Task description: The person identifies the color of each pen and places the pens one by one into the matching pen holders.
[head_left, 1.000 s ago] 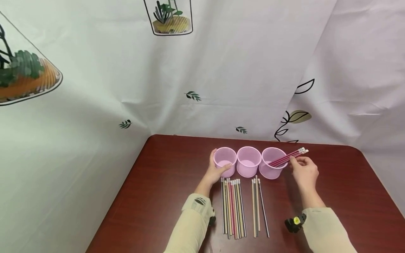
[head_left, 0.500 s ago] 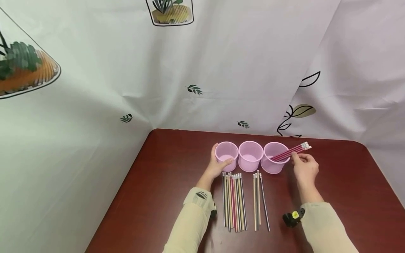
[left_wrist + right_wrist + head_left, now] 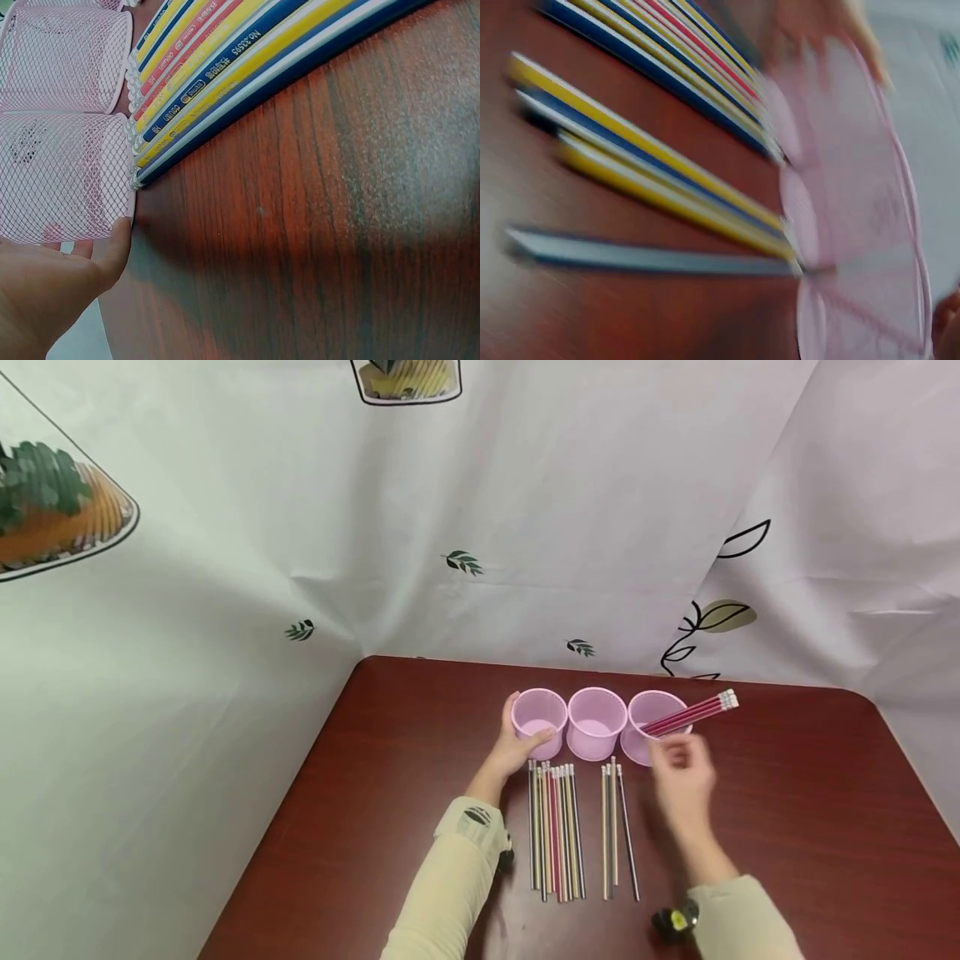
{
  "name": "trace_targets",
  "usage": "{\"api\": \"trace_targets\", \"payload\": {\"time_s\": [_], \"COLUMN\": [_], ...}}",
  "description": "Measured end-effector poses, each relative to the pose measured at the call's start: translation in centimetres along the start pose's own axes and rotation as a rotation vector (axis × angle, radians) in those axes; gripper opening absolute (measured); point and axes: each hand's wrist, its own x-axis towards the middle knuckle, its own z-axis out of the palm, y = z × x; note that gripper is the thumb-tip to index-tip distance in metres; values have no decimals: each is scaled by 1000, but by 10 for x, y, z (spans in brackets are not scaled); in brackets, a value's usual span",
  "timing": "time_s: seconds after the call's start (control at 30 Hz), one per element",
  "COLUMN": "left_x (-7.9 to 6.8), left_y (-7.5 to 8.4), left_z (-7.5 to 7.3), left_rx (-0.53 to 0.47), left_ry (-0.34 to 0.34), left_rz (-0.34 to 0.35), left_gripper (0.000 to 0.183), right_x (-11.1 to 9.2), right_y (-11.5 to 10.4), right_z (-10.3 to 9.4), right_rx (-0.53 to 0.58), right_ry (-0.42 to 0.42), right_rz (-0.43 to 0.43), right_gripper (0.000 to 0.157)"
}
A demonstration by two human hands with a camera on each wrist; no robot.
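Three pink mesh pencil cups stand side by side. My left hand grips the left cup, thumb at its front; in the left wrist view that thumb presses the mesh near the base. The middle cup has nothing in it. Several red pencils lean in the right cup, white eraser ends out to the right. My right hand, blurred, hovers in front of that cup, fingers loosely curled with nothing visible in them.
A row of several yellow, blue and red pencils lies before the left cups. A smaller bunch of yellow and blue pencils lies beside it, with one dark pencil slightly apart. A patterned white cloth hangs behind the table.
My right hand has let go of the red pencils and moved left and toward me, in front of the right cup. The pencils stay leaning in it. My left hand keeps its grip.
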Motion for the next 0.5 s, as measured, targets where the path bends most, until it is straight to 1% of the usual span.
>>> {"api": "trace_targets", "payload": {"time_s": [0.07,0.13,0.17,0.23,0.27,0.33,0.4,0.5], "left_x": [3,4,4,3,3,2,2,2], "left_y": [-4,-4,-5,-5,-5,-5,-5,-5], "left_z": [1,2,2,3,3,3,2,1], "left_rx": [14,27,30,34,37,40,39,34], "left_ry": [8,16,19,24,26,31,30,19], "left_rz": [10,15,13,5,-3,-14,-12,-2], "left_gripper": [95,95,94,94,94,94,94,93], "right_x": [-18,-33,-39,-49,-53,-58,-63,-67], "right_y": [-1,2,4,8,10,13,15,17], "right_z": [13,26,32,43,48,55,60,63], "right_rx": [-113,-254,-314,-425,-480,-565,-633,-698], "right_ry": [-209,-404,-487,-599,-638,-684,-699,-700], "right_rz": [-105,-187,-216,-283,-308,-361,-405,-435], "right_gripper": [9,4,4,5,6,8,10,13]}}
